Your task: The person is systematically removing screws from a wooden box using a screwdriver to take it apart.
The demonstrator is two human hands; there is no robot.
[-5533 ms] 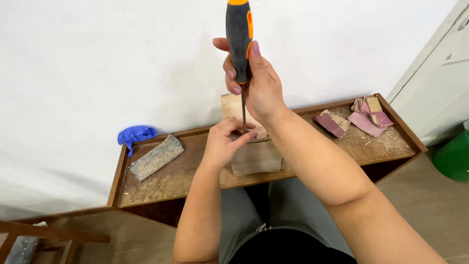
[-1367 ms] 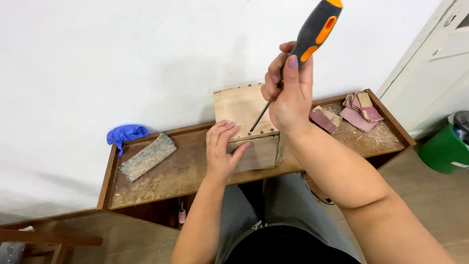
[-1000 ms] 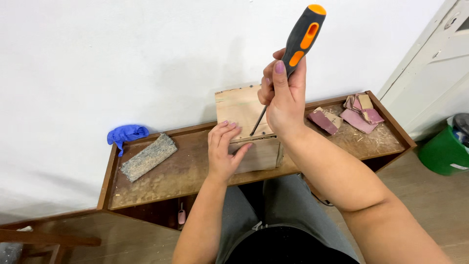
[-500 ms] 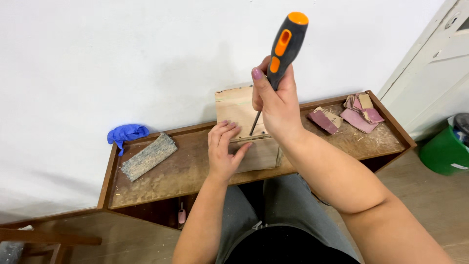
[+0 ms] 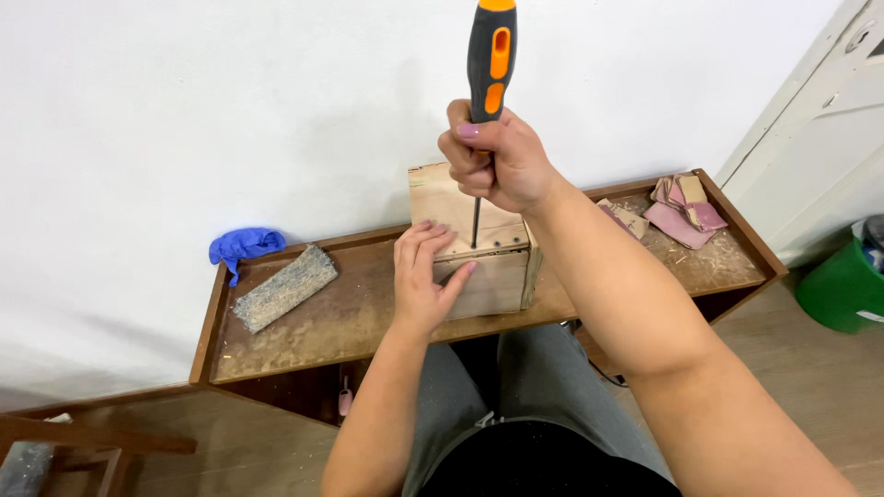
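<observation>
A blue glove [image 5: 243, 245] and a gritty sanding block [image 5: 284, 287] are lying at the left of the wooden tray table [image 5: 304, 336]. My left hand [image 5: 425, 281] is pressing open-palmed on the wooden box [image 5: 479, 262] at its middle, while my right hand [image 5: 497, 161] is gripping the black-and-orange screwdriver [image 5: 488, 64] upright, tip on the box top. Pink sandpaper scraps [image 5: 681, 210] are lying far right.

Bare forearms without sleeves, pale pink polish on the fingers [image 5: 468, 132], grey trousers, black top
</observation>
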